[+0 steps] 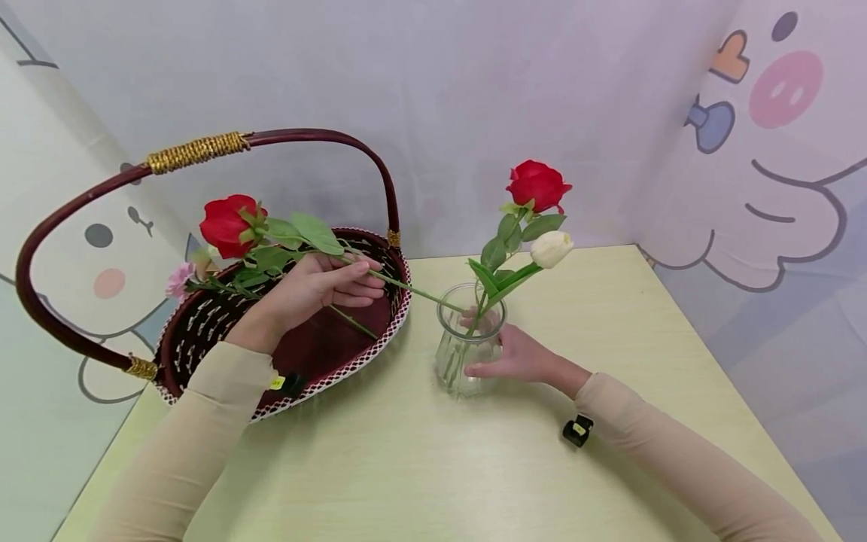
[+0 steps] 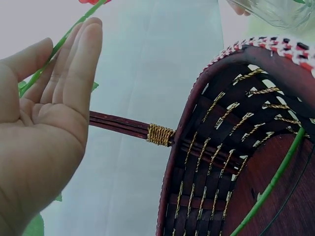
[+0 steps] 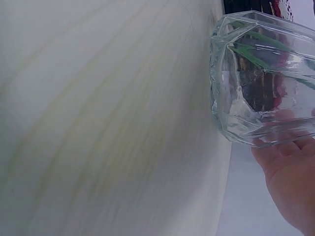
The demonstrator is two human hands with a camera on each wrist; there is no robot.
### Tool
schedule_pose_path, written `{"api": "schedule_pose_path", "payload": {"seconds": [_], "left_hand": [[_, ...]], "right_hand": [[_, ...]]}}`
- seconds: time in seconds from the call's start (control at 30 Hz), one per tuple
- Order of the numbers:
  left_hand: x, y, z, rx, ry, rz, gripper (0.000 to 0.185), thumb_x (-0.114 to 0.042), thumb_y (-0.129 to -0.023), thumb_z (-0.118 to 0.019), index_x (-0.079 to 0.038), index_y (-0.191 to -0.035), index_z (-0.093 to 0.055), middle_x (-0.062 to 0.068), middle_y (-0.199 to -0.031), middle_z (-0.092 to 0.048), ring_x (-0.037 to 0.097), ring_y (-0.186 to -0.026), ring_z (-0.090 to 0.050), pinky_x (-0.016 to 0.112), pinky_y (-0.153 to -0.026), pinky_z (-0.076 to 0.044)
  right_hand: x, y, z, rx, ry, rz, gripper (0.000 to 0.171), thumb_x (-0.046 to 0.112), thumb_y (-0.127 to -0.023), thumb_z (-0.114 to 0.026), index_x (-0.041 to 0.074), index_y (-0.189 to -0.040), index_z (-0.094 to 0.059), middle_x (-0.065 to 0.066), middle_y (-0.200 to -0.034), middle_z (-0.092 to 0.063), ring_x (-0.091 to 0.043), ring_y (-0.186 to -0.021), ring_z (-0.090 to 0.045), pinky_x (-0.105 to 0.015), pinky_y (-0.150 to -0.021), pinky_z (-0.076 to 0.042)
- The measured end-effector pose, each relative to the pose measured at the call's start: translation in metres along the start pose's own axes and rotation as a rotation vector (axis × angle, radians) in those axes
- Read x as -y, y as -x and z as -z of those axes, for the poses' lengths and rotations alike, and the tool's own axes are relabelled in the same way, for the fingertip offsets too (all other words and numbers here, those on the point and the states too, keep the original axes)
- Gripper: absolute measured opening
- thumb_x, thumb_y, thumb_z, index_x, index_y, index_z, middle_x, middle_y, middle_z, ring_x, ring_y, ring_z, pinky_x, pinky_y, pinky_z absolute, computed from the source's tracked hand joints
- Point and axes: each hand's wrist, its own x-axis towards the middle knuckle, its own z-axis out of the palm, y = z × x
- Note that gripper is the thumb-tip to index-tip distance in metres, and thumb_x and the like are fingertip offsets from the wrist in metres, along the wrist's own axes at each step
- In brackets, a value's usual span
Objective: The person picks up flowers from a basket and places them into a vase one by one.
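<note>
My left hand [image 1: 314, 290] pinches the green stem of a red rose [image 1: 232, 226] between thumb and fingers, over the basket. The bloom points left, and the stem's cut end reaches into the mouth of a clear glass vase [image 1: 450, 354]. In the left wrist view the stem [image 2: 69, 34] crosses behind the thumb. My right hand [image 1: 518, 355] grips the vase from its right side, fingers behind the glass. Standing in the vase are another red rose [image 1: 537, 185] and a white tulip [image 1: 552, 249]. Their stems [image 3: 251, 56] show through the glass in the right wrist view.
A dark red wicker basket [image 1: 400, 316] with a tall arched handle [image 1: 298, 135] stands on the left of the pale wooden table [image 1: 406, 467]. A pink flower [image 1: 180, 281] leans over its left rim, and a green stem [image 2: 273, 182] lies inside. Cartoon-printed cloth surrounds the table.
</note>
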Motion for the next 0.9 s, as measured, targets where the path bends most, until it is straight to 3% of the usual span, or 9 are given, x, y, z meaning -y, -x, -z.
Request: {"api": "schedule_pose_path", "payload": {"seconds": [0.23, 0.57, 0.9], "left_hand": [[0.001, -0.002, -0.006, 0.017, -0.032, 0.026, 0.042, -0.019, -0.106, -0.058, 0.015, -0.131, -0.057, 0.027, -0.119, -0.069, 0.030, -0.104, -0.072, 0.048, -0.091, -0.058], [0.002, -0.007, -0.013, 0.021, -0.086, 0.069, 0.038, -0.022, -0.105, -0.060, 0.008, -0.128, -0.064, 0.030, -0.118, -0.067, 0.039, -0.104, -0.070, 0.048, -0.090, -0.058], [0.001, -0.012, -0.022, 0.045, -0.115, 0.070, 0.038, -0.024, -0.104, -0.062, 0.007, -0.126, -0.064, 0.023, -0.112, -0.072, 0.045, -0.105, -0.068, 0.055, -0.092, -0.055]], "right_hand": [[-0.001, 0.001, 0.000, 0.001, -0.003, -0.004, 0.090, 0.015, -0.083, -0.085, -0.001, -0.154, -0.032, -0.019, -0.150, -0.049, -0.038, -0.142, -0.039, -0.059, -0.114, -0.036], [-0.002, 0.001, -0.001, -0.002, -0.010, 0.010, 0.088, 0.015, -0.083, -0.086, 0.001, -0.153, -0.035, -0.018, -0.151, -0.049, -0.038, -0.140, -0.042, -0.060, -0.113, -0.036], [-0.003, 0.001, -0.001, -0.012, 0.012, -0.002, 0.088, 0.016, -0.082, -0.087, 0.002, -0.153, -0.036, -0.018, -0.155, -0.043, -0.040, -0.140, -0.042, -0.060, -0.112, -0.037]]}}
